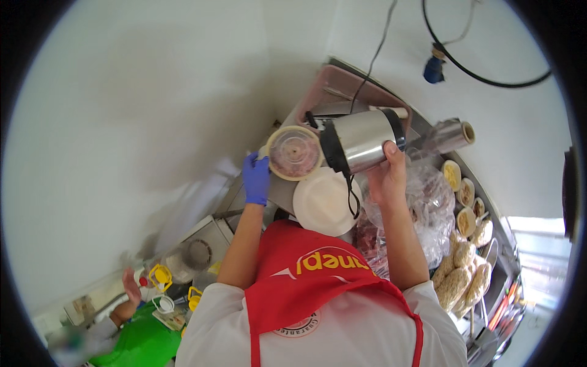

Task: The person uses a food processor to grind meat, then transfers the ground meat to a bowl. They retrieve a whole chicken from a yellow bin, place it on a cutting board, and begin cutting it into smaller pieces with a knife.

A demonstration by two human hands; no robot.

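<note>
Appliance (362, 139), a steel cylinder with black ends, is located immediately to the right of the lidded cup (296, 178), with one black end facing the cup's rim; we cannot tell whether the two touch. Its long axis runs crosswise over the counter (283, 194), rising slightly toward the right. The right hand (386, 177) is the nearer: we clamp its bare fingers on the steel body close to the far black end, thumb flat against the near side, remaining fingers mostly hidden. A black cord (350, 185) hangs from the left end across the white plate (307, 207). On the opposite side, we hold the cup's handle (263, 151) in the gloved left hand (256, 178), fingers drawn together around it, tips not visible. Through the clear lid (295, 142) we observe pinkish food (282, 161). Behind the appliance sits a pink tray (345, 76); to its right, a wrap roll (449, 136); near the right hand, a plastic bag (431, 189).
</note>
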